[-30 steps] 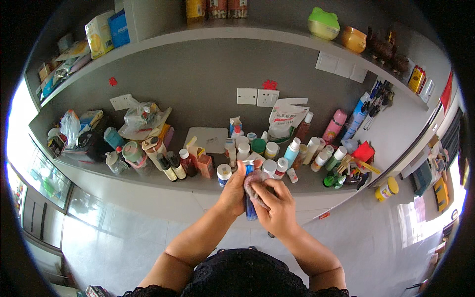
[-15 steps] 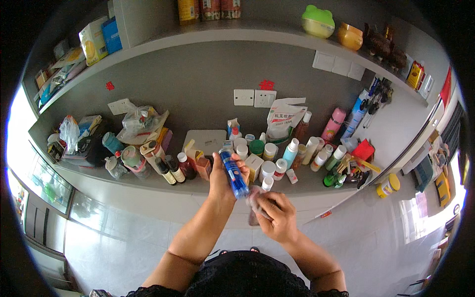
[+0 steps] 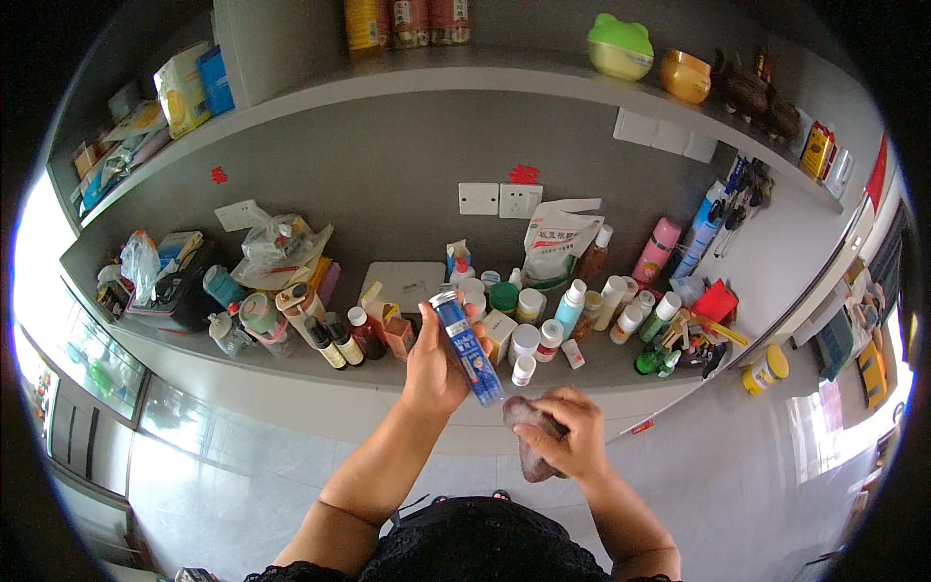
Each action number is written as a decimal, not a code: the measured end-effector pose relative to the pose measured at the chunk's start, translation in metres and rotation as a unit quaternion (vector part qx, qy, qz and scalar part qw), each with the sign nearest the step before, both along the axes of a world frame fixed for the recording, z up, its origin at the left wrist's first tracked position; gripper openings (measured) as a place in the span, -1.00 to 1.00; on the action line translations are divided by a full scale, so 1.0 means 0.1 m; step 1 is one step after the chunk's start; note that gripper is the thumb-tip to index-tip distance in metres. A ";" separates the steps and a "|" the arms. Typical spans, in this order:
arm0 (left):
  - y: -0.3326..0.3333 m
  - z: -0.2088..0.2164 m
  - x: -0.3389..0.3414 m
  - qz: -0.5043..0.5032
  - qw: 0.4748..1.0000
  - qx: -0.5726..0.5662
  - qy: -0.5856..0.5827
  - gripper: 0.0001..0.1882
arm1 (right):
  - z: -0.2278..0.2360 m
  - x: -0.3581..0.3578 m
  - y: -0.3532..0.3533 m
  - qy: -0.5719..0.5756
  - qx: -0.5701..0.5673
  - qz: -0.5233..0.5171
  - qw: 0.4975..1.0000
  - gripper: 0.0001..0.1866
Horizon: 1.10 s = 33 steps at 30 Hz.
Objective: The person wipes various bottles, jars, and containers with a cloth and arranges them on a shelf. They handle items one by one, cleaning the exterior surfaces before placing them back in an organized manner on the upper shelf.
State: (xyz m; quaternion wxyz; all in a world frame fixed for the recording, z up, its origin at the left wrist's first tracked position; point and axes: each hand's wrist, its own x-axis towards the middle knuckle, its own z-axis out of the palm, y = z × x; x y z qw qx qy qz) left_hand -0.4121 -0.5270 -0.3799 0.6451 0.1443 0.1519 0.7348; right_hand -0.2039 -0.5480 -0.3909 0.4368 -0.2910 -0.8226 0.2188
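Currently, near the middle of the frame, the left hand (image 3: 433,369) holds a blue tube (image 3: 469,351) with a pale cap, tilted so that its capped end points to the upper left. Its fingers curl around the tube from behind, with the thumb along the left side. Just right of the tube's lower end, the right hand (image 3: 574,434) bunches a greyish-pink cloth (image 3: 529,441), its fingers pressed together on it; cloth and tube are apart. Both hands are at the front edge of the desk (image 3: 613,372), where a small white bottle (image 3: 524,371) and a pale box (image 3: 498,332) stand near the tube. Farther back, right of centre, a white pouch (image 3: 557,247) leans by the wall, with a pink flask (image 3: 658,250) to its right. A yellow tub (image 3: 766,371) is on the floor (image 3: 242,466) at the right.
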 end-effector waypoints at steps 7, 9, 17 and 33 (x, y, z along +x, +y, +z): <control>-0.11 0.09 0.30 -0.075 0.984 0.065 0.147 -0.35 | 0.04 -0.05 0.05 -0.010 -0.095 0.044 0.994 -0.57; -0.09 0.03 0.33 -0.042 0.968 0.070 0.236 -0.33 | -0.04 0.02 0.09 -0.018 -0.070 0.017 0.997 -0.58; 0.11 -0.22 0.75 0.016 0.816 0.050 0.576 -0.35 | -0.50 0.74 0.06 -0.014 -0.150 -0.183 0.972 -0.68; 1.49 -1.17 2.00 0.135 0.615 0.085 0.772 -0.41 | -0.89 1.55 0.22 0.082 -0.195 -0.398 0.893 -0.76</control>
